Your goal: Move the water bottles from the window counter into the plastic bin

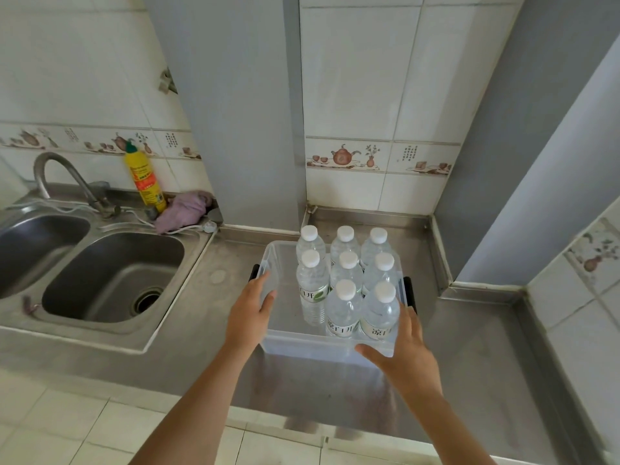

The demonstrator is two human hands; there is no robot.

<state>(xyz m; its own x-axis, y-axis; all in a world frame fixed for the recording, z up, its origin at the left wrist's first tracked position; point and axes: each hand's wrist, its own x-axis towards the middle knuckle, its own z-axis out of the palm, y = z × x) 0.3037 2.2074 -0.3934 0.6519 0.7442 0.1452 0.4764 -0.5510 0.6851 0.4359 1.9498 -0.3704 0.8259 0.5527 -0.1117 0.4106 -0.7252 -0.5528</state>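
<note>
A clear plastic bin [285, 340] with black side handles stands on the steel counter. Several water bottles [345, 283] with white caps stand upright inside it, packed toward its right side in rows. My left hand [250, 313] grips the bin's left wall, thumb over the rim. My right hand [402, 354] rests against the bin's front right corner, fingers spread along the wall next to the nearest bottle [380, 313].
A double steel sink [110, 280] with a curved tap [67, 179] lies to the left. A yellow detergent bottle [146, 182] and a purple cloth [184, 211] sit behind it. Tiled walls close the counter [469, 364] at the back and right.
</note>
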